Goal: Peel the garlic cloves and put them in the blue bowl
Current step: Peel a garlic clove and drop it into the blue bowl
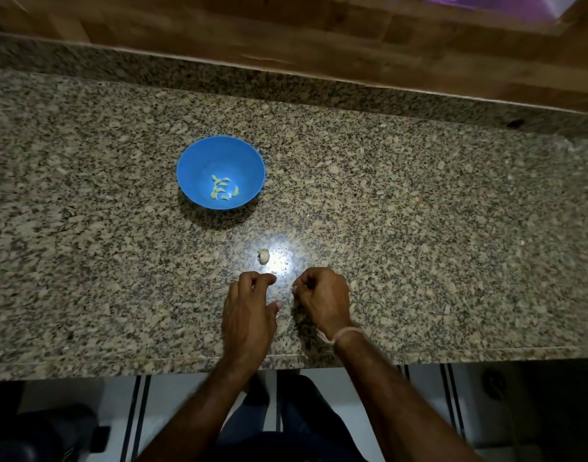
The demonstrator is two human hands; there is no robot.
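A speckled granite bench (419,211) runs across the head view, with a wooden wall behind it. The blue bowl (194,161) stands on it left of centre, well away from the front edge, and a small heap of peeled garlic cloves (223,191) lies in its bottom. One unpeeled garlic clove (263,256) rests on the bare bench nearer the person, to the right of the bowl and apart from it, beside a bright glare of lamp light. Both hands hover close to the front edge, just short of that clove and touching neither it nor each other. The left hand (249,308) is relaxed, its fingers loosely curled and its thumb stretched out sideways, with nothing in it. The right hand (322,298), with a thin thread band (344,334) at its wrist, has its fingers curled towards the thumb; I cannot tell whether it pinches anything.
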